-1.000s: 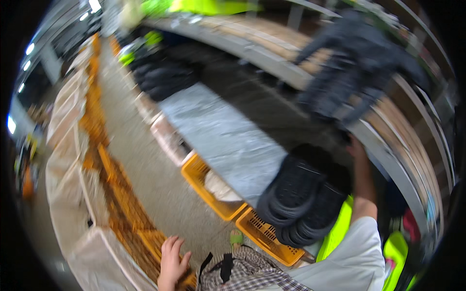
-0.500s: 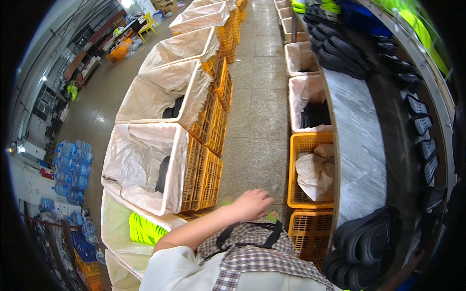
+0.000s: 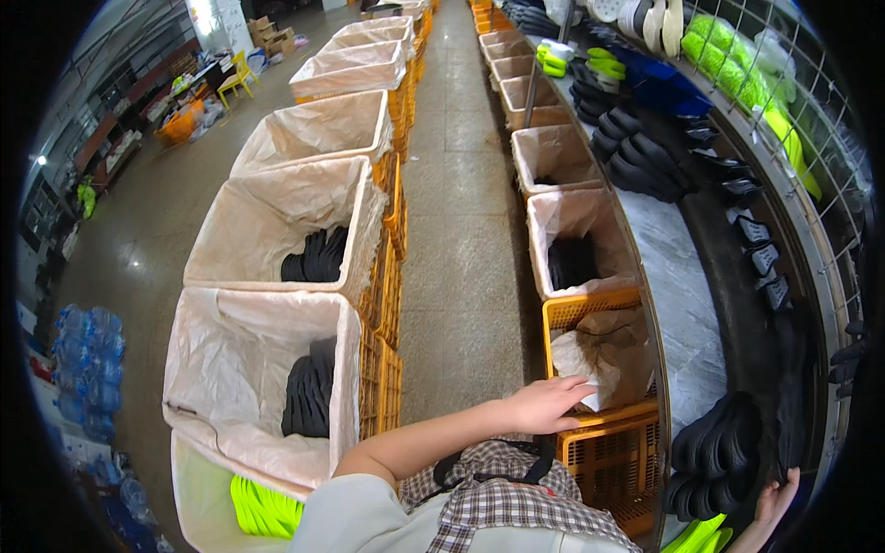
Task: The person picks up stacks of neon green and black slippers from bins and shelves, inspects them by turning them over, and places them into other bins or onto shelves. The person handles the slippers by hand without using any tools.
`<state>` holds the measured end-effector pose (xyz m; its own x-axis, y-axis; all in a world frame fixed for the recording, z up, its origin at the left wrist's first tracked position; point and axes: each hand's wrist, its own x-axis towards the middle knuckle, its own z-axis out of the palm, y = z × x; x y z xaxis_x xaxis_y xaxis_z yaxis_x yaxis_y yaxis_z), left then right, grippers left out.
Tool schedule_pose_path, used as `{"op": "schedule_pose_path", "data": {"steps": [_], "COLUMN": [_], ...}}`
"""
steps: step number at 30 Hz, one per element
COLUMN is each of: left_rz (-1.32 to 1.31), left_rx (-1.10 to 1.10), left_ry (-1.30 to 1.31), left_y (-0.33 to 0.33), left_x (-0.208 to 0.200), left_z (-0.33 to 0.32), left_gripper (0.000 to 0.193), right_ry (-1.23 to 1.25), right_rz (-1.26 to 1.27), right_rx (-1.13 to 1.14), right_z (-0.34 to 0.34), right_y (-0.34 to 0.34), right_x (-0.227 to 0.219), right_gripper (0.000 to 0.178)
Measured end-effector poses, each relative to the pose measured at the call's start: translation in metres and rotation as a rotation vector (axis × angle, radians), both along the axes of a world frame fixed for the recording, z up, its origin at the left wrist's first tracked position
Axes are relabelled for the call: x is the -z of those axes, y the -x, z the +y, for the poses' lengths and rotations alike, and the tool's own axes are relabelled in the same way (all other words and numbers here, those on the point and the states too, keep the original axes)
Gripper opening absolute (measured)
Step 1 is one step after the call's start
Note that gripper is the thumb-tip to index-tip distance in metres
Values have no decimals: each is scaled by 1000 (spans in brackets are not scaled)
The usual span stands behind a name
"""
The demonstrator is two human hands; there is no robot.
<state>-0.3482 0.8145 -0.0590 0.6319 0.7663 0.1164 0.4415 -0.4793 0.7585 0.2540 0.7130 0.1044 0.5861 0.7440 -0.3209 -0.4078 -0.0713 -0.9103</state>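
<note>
Off-white, wrinkled cloth lines the bins [image 3: 230, 359] on your left; the nearest large one holds a fanned stack of ribbed black pieces [image 3: 311, 392], and neon-green pieces [image 3: 263, 507] lie in the one below it. Your left hand [image 3: 548, 405] is palm down, fingers stretched out, with nothing visible in them, near the slatted orange plastic crate [image 3: 588, 304] and its crumpled pale bag [image 3: 599, 358]. Next comes the bench [image 3: 682, 295], its top grey and streaked, bearing a heap of rounded, matt black soles [image 3: 714, 452]. Your right hand [image 3: 776, 498] is the nearer to that heap, which lies just to its left. Beyond its fingertips, a narrow dark piece [image 3: 790, 396] has its long axis running away from you; you cannot tell how far those fingers close, or whether they grip it.
</note>
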Motion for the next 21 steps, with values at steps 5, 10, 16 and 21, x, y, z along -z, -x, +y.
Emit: {"op": "schedule_pose_path", "data": {"steps": [5, 10, 16, 21], "left_rz": [-622, -1137, -1517, -1653], "left_rx": [14, -211, -376, -287], "left_ry": [383, 746, 817, 887], "left_y": [2, 19, 79, 99], "left_x": [-46, -80, -40, 1], "left_z": [11, 17, 17, 4], "left_gripper": [79, 69, 76, 56], "right_ry": [19, 11, -391, -497], "right_rz": [218, -152, -897, -745], "right_rx": [-248, -570, -972, -1349], "right_z": [25, 33, 25, 27], "right_y": [245, 403, 479, 483], "right_x": [-15, 12, 81, 93], "right_gripper": [49, 74, 78, 108]}}
